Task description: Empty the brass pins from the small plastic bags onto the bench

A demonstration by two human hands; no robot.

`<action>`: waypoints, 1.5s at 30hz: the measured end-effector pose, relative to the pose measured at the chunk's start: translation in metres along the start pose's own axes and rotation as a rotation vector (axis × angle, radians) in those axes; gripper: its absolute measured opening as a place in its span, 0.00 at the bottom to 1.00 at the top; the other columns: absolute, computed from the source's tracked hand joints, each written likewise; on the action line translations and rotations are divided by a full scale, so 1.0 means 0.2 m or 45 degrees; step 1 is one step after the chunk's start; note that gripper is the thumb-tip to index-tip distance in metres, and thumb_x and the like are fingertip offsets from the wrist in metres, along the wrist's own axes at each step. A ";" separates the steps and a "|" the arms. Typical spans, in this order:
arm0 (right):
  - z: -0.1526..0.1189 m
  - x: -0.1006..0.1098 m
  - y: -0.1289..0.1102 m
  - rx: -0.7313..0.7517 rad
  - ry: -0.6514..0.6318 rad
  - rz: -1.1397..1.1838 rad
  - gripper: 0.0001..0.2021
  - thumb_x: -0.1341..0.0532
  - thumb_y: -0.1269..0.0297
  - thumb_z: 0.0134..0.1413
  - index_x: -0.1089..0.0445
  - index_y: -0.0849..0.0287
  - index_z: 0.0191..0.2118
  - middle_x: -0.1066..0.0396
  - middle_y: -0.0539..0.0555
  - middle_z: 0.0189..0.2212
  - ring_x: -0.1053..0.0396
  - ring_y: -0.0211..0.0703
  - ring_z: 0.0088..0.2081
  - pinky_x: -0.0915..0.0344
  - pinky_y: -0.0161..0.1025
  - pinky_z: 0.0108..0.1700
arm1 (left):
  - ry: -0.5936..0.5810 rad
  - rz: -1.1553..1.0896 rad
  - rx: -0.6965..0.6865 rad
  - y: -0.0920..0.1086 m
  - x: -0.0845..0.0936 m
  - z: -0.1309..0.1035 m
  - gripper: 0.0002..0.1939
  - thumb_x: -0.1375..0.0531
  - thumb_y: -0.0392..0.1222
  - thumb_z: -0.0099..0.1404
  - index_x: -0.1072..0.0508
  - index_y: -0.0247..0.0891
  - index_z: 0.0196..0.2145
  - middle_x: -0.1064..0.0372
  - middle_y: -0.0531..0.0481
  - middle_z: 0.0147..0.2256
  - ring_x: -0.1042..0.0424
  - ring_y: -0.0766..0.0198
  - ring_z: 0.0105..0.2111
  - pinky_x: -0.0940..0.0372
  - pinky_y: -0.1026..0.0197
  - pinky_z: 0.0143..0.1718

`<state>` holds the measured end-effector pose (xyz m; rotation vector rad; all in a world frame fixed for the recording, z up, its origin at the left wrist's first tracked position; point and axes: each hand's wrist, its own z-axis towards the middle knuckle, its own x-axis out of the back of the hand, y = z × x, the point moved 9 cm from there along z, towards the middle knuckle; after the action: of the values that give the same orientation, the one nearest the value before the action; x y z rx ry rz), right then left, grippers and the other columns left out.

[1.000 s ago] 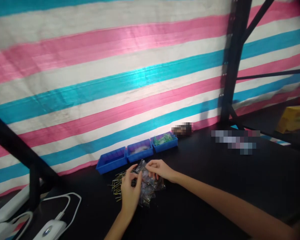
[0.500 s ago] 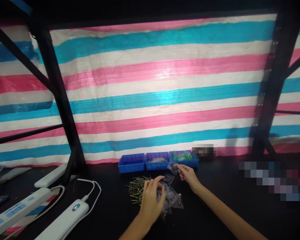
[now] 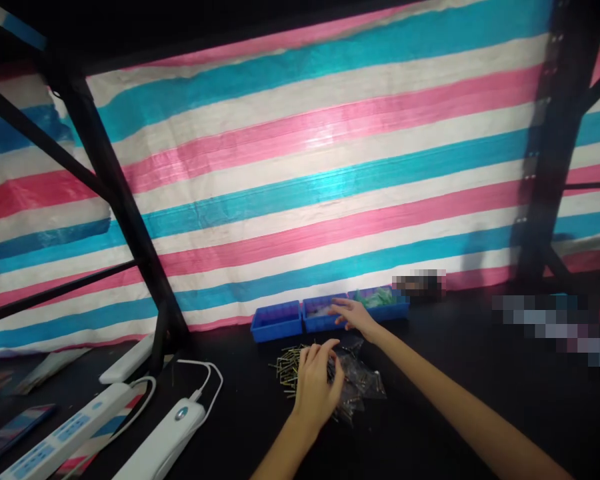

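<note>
Far back, the striped sheet (image 3: 330,133) looks like wrinkled woven plastic, with a glossy patch of glare. The blue trays (image 3: 279,329) are smooth plastic; the green pieces (image 3: 377,297) in the right one look like thin film. Brassy metal pins (image 3: 286,373) glint beside shiny, crinkled clear plastic bags (image 3: 370,383). The black tabletop (image 3: 245,413) appears matt; at near left, the white power strip (image 3: 63,433) is smooth plastic.

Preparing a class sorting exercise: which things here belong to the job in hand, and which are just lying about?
Apparently the job:
loose metal pieces by the left hand
clear bags beside them
blue trays by the right hand

Apparently lying about:
white power strip
white corded device
</note>
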<state>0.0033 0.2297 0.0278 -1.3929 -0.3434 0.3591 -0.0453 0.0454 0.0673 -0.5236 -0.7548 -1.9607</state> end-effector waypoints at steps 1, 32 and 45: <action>-0.02 0.00 0.00 0.024 -0.020 -0.052 0.21 0.38 0.58 0.45 0.33 0.63 0.46 0.26 0.56 0.30 0.35 0.34 0.19 0.45 0.30 0.16 | -0.002 0.002 0.000 0.00 0.00 0.00 0.17 0.50 0.30 0.62 0.39 0.39 0.49 0.32 0.50 0.33 0.34 0.61 0.35 0.42 0.55 0.41; -0.30 0.22 0.09 0.168 0.056 -0.468 0.11 0.36 0.59 0.43 0.28 0.59 0.34 0.29 0.49 0.26 0.34 0.35 0.27 0.42 0.31 0.28 | -0.489 -0.110 0.109 -0.08 -0.23 -0.03 0.10 0.48 0.42 0.63 0.31 0.43 0.41 0.29 0.49 0.38 0.31 0.58 0.38 0.39 0.54 0.42; -0.42 0.00 0.07 0.110 -0.465 0.157 0.17 0.33 0.56 0.41 0.25 0.61 0.38 0.28 0.52 0.30 0.34 0.36 0.29 0.38 0.33 0.32 | -0.221 -0.152 0.262 -0.16 -0.17 0.00 0.09 0.44 0.47 0.61 0.30 0.40 0.31 0.30 0.50 0.30 0.31 0.59 0.32 0.38 0.56 0.37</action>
<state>0.0396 0.1570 0.0009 -1.2647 -0.5353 0.7261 -0.0581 0.0781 0.0372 -0.5383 -1.1062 -1.9352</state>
